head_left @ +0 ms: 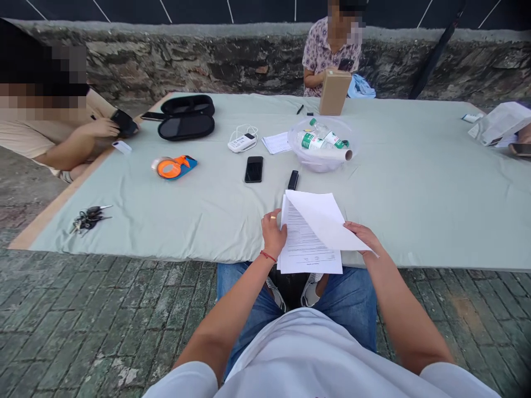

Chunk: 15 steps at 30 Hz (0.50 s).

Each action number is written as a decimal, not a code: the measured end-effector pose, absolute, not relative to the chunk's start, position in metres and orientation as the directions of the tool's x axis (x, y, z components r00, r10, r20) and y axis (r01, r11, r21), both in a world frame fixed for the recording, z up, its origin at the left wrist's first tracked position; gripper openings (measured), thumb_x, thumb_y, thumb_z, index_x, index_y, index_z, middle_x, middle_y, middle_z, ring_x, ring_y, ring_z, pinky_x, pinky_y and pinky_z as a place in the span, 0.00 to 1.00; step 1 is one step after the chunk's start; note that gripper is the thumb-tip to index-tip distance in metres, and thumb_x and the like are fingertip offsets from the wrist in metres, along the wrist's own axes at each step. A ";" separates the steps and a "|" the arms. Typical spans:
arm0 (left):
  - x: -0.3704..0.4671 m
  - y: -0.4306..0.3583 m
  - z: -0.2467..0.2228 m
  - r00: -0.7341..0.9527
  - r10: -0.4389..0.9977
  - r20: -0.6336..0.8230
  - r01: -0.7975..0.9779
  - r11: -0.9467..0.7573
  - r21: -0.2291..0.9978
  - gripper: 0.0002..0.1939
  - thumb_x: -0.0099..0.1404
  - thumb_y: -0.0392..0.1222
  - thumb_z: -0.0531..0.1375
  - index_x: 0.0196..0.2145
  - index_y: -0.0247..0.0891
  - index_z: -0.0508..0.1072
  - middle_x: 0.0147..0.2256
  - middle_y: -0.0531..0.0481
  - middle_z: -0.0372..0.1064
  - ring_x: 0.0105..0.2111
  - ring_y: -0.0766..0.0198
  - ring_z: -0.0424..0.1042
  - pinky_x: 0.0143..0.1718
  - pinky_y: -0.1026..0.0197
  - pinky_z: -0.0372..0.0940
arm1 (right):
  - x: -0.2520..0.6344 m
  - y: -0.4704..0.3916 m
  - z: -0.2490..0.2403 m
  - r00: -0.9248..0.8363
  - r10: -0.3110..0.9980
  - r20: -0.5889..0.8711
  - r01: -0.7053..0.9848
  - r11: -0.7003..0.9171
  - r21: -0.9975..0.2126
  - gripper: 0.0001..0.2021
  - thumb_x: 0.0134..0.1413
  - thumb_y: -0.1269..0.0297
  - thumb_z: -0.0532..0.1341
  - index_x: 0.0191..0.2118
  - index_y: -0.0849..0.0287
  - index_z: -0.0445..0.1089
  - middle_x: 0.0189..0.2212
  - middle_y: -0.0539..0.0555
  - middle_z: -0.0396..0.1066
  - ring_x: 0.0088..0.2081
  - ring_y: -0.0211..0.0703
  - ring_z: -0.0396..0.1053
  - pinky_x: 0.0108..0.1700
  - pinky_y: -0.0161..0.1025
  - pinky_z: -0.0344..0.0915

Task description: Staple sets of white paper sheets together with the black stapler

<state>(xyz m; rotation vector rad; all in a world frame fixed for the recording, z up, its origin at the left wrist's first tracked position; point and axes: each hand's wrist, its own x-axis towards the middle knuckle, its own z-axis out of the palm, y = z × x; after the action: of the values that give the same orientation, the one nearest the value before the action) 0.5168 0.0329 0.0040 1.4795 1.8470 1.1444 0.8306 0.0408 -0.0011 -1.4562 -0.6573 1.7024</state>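
A stack of printed sheets [309, 260] lies in front of me, its lower end past the table's front edge. My left hand [274, 235], with a ring and a red string bracelet, grips the stack's left edge, fingers curled at its side. The top sheet [332, 224] is folded over diagonally, its blank side showing. Its right corner is pinched in my right hand [365, 237], the thumb on top. Just beyond the stack's upper edge is a black stapler [293, 179]. To its left rests a black phone [254, 169].
On the cloth-covered table [207, 221] lie keys [89, 217], an orange tape dispenser [174, 167], a white device with cable [243, 142] and an open black case [186, 127]. A clear basin [317, 163] holds bottles. A cardboard box [334, 91] stands beyond. People sit left, far side and right.
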 end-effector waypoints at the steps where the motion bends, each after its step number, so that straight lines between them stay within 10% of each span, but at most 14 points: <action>1: 0.518 0.040 0.009 -0.280 0.955 0.100 0.508 0.059 0.860 0.16 0.61 0.35 0.60 0.47 0.39 0.75 0.50 0.40 0.70 0.54 0.49 0.68 0.57 0.45 0.63 | 0.831 0.043 -0.001 -0.038 0.812 -0.583 -0.225 -0.575 -0.786 0.15 0.37 0.60 0.75 0.33 0.56 0.76 0.30 0.49 0.78 0.28 0.41 0.74 0.28 0.34 0.71; 6: 0.523 0.073 0.024 -0.312 0.938 -0.152 0.204 0.223 0.953 0.12 0.68 0.44 0.55 0.43 0.37 0.76 0.44 0.43 0.75 0.43 0.56 0.73 0.48 0.53 0.66 | 0.834 0.040 0.007 -0.040 0.796 -0.604 -0.248 -0.594 -0.765 0.18 0.38 0.61 0.76 0.38 0.55 0.74 0.31 0.49 0.78 0.28 0.41 0.75 0.30 0.36 0.74; 10: 0.524 0.089 0.022 -0.368 0.921 -0.131 0.160 0.201 0.966 0.20 0.63 0.42 0.62 0.53 0.36 0.71 0.48 0.42 0.72 0.41 0.61 0.72 0.47 0.55 0.66 | 0.835 0.029 0.014 -0.021 0.781 -0.624 -0.238 -0.611 -0.755 0.21 0.39 0.60 0.77 0.40 0.54 0.72 0.32 0.49 0.78 0.28 0.41 0.75 0.30 0.38 0.75; 15: 0.526 0.096 0.017 -0.206 0.973 -0.103 0.061 0.118 0.991 0.11 0.62 0.39 0.61 0.42 0.38 0.77 0.40 0.47 0.76 0.41 0.62 0.73 0.48 0.57 0.67 | 0.838 0.018 0.012 -0.009 0.779 -0.627 -0.159 -0.620 -0.768 0.21 0.40 0.57 0.76 0.41 0.53 0.72 0.31 0.49 0.78 0.27 0.41 0.75 0.29 0.38 0.73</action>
<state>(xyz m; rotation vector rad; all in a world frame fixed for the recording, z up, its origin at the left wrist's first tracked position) 0.5264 0.0964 0.0167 1.0747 1.4634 1.2366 0.8383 0.0178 0.0123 -1.5739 -0.6589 1.7141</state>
